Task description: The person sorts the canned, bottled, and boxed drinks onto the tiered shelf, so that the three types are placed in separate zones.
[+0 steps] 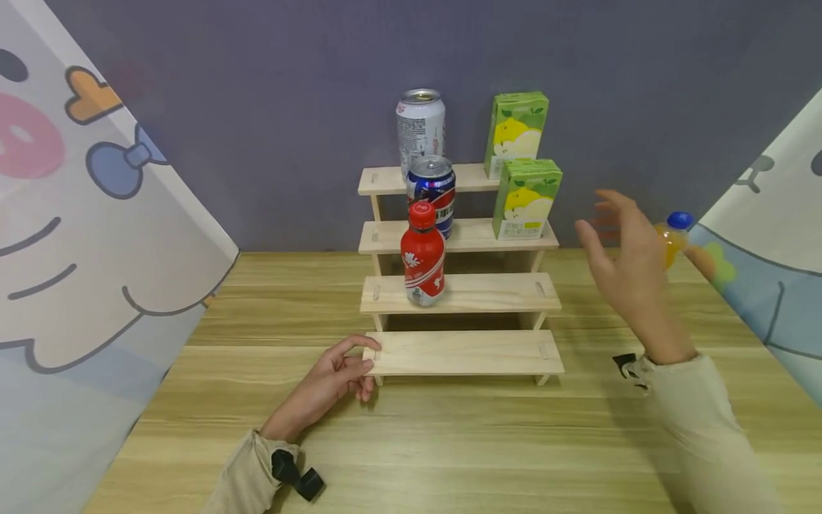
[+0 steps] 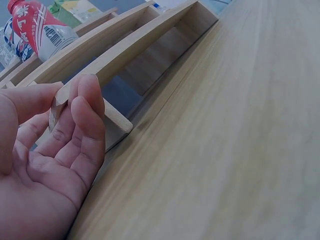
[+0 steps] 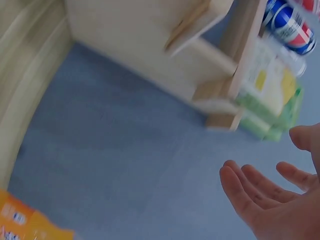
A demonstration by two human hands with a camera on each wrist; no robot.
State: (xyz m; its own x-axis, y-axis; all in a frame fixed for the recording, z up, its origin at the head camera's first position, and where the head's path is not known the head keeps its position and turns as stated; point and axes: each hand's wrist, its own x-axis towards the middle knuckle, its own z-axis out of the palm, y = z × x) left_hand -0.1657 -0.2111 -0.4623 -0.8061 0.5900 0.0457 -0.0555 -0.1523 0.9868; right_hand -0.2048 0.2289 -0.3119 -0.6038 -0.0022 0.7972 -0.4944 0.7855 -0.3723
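My left hand (image 1: pixel 330 382) pinches the left end of the lowest step of a four-tier wooden stand (image 1: pixel 462 353). In the left wrist view the thumb and fingers (image 2: pixel 89 117) close on that board end from both sides. My right hand (image 1: pixel 629 264) is raised in the air to the right of the stand, fingers spread and holding nothing. Just beyond it stands an orange drink bottle (image 1: pixel 671 246) with a blue cap, partly hidden by the hand. A red bottle (image 1: pixel 424 260) stands upright on the second step from the bottom.
On the step above are a blue can (image 1: pixel 432 182) and a green juice box (image 1: pixel 528 200). The top step bears a white can (image 1: pixel 420 128) and another green juice box (image 1: pixel 516 135). A grey wall (image 1: pixel 289 128) rises behind; cartoon-printed cloths (image 1: pixel 77 235) flank the wooden table (image 1: pixel 449 450).
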